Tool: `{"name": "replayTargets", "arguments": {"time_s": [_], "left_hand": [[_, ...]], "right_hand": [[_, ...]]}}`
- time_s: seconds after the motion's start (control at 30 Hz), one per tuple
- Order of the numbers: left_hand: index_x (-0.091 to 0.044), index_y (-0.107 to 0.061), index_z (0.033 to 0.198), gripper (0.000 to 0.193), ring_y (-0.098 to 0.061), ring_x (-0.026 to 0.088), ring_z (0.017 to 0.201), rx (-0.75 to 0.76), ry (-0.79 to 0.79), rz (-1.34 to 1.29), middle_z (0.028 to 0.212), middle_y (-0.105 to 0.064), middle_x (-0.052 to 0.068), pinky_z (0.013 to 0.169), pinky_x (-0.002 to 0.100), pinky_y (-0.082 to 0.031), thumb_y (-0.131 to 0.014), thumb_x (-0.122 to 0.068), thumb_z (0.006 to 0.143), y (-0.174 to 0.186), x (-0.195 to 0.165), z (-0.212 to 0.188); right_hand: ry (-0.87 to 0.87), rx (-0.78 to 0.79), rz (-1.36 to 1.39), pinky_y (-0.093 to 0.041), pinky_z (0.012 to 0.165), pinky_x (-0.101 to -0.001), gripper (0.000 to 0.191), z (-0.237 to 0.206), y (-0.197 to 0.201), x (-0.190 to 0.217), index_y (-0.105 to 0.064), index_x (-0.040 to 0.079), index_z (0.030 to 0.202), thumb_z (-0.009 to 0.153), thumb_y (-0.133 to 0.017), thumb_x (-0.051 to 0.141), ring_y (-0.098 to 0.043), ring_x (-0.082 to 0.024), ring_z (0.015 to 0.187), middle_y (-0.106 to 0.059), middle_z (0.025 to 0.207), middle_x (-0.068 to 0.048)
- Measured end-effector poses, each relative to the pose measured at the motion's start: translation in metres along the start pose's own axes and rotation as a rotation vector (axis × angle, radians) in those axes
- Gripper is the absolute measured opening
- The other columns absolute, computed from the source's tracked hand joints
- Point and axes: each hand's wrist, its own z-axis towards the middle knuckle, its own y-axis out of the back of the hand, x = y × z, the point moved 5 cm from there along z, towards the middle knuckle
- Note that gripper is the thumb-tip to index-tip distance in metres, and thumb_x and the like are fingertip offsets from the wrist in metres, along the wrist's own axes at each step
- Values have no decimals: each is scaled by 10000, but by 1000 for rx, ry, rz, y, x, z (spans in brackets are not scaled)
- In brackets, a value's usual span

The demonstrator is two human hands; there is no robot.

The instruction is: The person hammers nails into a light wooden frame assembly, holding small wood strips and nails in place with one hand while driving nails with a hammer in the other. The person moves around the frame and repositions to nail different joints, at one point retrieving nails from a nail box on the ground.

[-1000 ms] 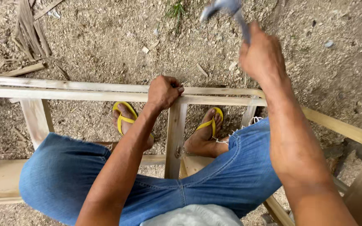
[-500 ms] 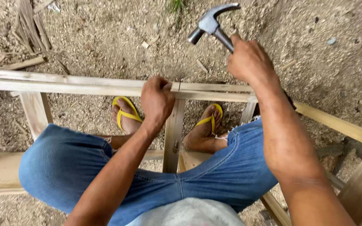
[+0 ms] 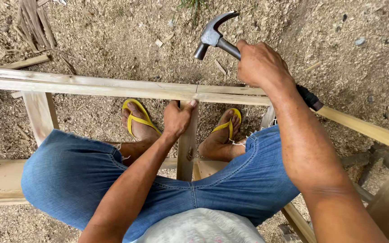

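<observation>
Sitting low in the view, the person's lap fills the near edge: a pale shirt hem (image 3: 201, 227) and frayed blue denim shorts (image 3: 113, 180), soft and creased. From there the left hand (image 3: 176, 119) reaches forward and wraps around the top of an upright wooden post (image 3: 187, 144), thumb pointing up at the joint under the long horizontal rail (image 3: 91, 85). Half a second ago that hand sat higher, fisted on the rail itself; it has dropped onto the post. The right hand (image 3: 260, 65) is closed firmly around the handle of a claw hammer (image 3: 214, 33), which is raised above the rail, its dark steel head tilted, curved claw pointing up and away. Compared with the earlier picture the hammer sits lower and nearer the rail. The handle's black grip end (image 3: 309, 96) sticks out behind the wrist.

Below the rail, two feet in yellow flip-flops (image 3: 136, 119) rest on the ground on either side of the post. The timber is pale, rough-sawn and square-edged. Beyond lies dry dirt (image 3: 113, 40) strewn with sawdust, shavings and small stones, with a pile of splintered wood scraps (image 3: 34, 22) at the far left.
</observation>
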Motion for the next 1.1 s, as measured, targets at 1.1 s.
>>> {"name": "replayTargets", "arguments": {"time_s": [1.1], "left_hand": [[82, -663, 924, 647, -731, 350, 811, -39, -67, 48, 867, -726, 243, 775, 463, -560, -721, -560, 888, -13, 12, 5]], "right_hand": [[44, 79, -40, -567, 549, -442, 404, 8, -11, -10, -557, 133, 1385, 983, -573, 85, -658, -230, 625, -651, 761, -104]]}}
